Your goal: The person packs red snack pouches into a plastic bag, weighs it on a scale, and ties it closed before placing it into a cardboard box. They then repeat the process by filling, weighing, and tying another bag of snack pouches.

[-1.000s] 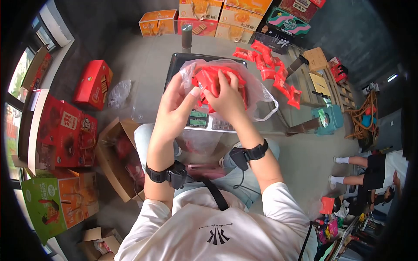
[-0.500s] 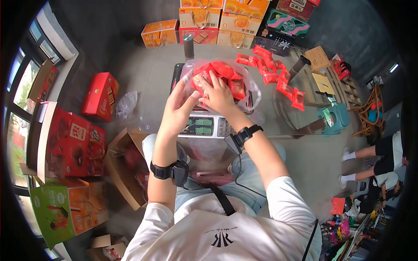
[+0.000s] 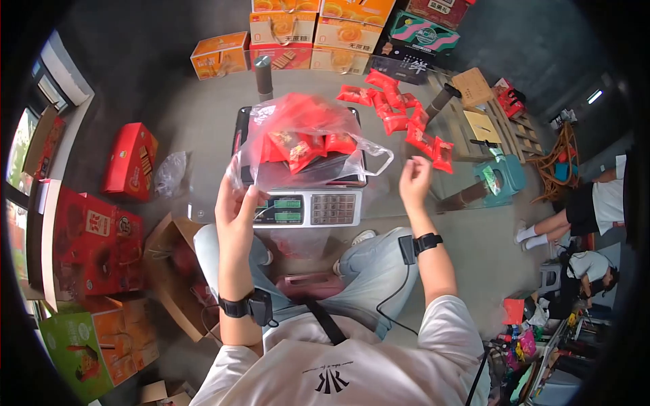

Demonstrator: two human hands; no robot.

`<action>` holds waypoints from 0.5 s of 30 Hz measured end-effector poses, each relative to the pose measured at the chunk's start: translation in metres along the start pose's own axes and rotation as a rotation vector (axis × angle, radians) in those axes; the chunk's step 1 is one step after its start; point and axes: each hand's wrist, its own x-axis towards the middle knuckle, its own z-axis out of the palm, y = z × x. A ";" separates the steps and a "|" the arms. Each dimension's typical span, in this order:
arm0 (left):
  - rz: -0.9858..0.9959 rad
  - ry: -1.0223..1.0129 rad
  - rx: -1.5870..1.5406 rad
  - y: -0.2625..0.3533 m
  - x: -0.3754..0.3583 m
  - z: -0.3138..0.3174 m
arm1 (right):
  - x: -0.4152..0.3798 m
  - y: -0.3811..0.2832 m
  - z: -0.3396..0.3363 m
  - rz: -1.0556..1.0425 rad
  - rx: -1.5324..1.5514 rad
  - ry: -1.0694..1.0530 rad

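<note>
A clear plastic bag [image 3: 261, 152] with several red snack packets [image 3: 298, 150] inside lies on the digital scale [image 3: 305, 208]. At its left edge my left hand [image 3: 235, 210] is closed, pinching the plastic bag. My right hand [image 3: 415, 183] is raised just right of the bag's loop handle, apart from it. Its fingers are curled together, and I see nothing in them. Several loose red packets [image 3: 396, 122] lie beyond it on the glass table [image 3: 217, 128].
Orange cartons [image 3: 281, 28] are stacked at the back. To the left stand a red box [image 3: 132, 161], a crumpled plastic bag [image 3: 170, 174] and an open cardboard box [image 3: 162, 264]. A teal container [image 3: 504, 177] sits at the table's right end. Other people [image 3: 586, 210] are at the far right.
Both hands have left the packets inside the bag. The left moved to the bag's left edge, the right moved out to the right. The bag's plastic is now spread wider over the scale.
</note>
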 end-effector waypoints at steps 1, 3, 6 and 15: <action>-0.003 0.018 -0.020 -0.002 -0.004 0.003 | 0.003 0.017 -0.012 0.064 -0.101 0.032; -0.047 0.044 -0.013 -0.009 -0.010 0.005 | 0.010 0.075 -0.032 0.167 -0.295 0.074; -0.077 0.044 0.067 -0.011 -0.011 0.004 | 0.023 0.128 -0.056 0.229 -0.646 -0.088; -0.096 0.107 0.189 -0.001 -0.013 0.012 | 0.075 0.158 -0.047 0.527 -0.735 -0.492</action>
